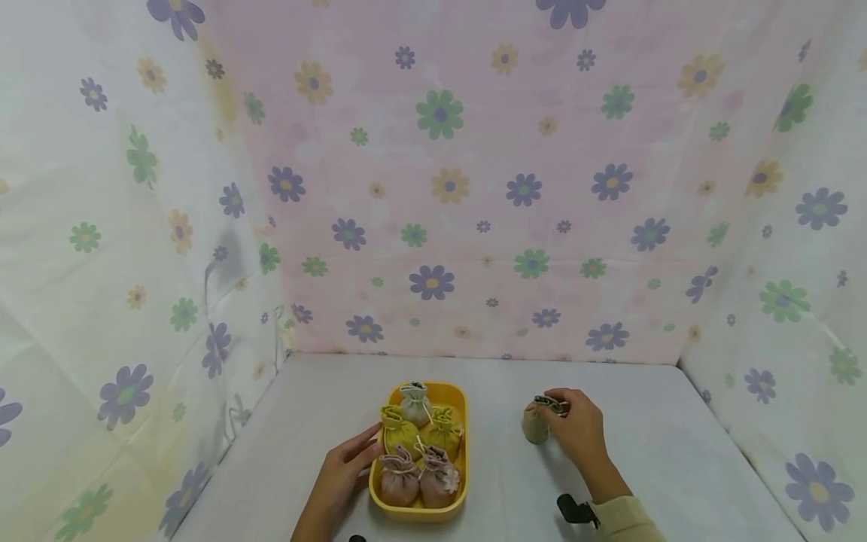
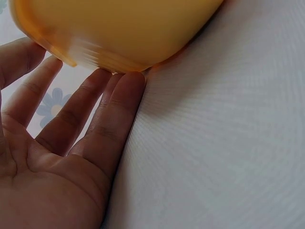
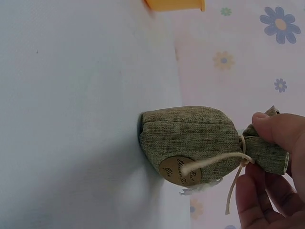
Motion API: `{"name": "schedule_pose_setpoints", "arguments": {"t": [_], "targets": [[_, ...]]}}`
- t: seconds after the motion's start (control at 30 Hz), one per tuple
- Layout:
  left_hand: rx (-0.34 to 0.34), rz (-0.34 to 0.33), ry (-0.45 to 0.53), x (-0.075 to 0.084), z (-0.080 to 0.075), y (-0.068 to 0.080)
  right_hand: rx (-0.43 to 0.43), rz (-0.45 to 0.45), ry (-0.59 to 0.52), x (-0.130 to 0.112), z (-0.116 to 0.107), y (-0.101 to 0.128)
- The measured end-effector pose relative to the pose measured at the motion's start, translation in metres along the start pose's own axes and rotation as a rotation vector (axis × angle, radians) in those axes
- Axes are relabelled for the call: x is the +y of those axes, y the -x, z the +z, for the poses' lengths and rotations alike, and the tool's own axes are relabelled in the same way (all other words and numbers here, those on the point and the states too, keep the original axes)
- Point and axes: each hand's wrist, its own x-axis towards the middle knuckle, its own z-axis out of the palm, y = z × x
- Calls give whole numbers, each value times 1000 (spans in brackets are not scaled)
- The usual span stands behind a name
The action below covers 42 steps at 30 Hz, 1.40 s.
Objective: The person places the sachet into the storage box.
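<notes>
My right hand (image 1: 576,425) pinches the gathered neck of a green-brown cloth drawstring pouch (image 3: 190,138), right of the tray. A cream cord and a round brown tag (image 3: 180,170) hang on the pouch, its base close over the table. The fingertips of my left hand (image 2: 71,138) touch the left side of a yellow tray (image 1: 418,515), fingers nearly straight. Inside the tray stand several tied pouches: a pale one (image 1: 415,406) at the back, yellow-green ones (image 1: 401,438) in the middle, and mauve ones (image 1: 400,482) in front, one with a white flower.
A white cloth covers the table (image 1: 501,467). Flower-printed curtains (image 1: 474,226) enclose it at the back and both sides. A black strap mount (image 1: 576,510) sits at my right wrist, and a small dark object (image 1: 357,538) shows at the bottom edge.
</notes>
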Motion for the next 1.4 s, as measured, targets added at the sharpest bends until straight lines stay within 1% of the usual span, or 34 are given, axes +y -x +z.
{"name": "schedule_pose_setpoints", "arguments": {"t": [0.13, 0.37, 0.5, 0.6, 0.93, 1.13, 1.4], "targets": [[-7, -2, -12, 0, -1, -1, 25, -21, 14, 0, 1, -4], [-8, -2, -17, 0, 0, 0, -2, -13, 9, -6, 1, -8], [-5, 0, -19, 1, 1, 2, 1, -18, 0, -11, 0, -8], [-2, 2, -24, 1, 1, 2, 15, -42, -14, -16, -1, -8], [-5, 11, -15, 0, 0, 0, 18, -98, -56, -43, 1, -14], [-4, -11, -16, 0, 0, -1, -3, -119, -88, -61, 5, -19], [-7, -8, 6, 0, 0, 0, -16, -172, -141, -86, 11, -24]]}}
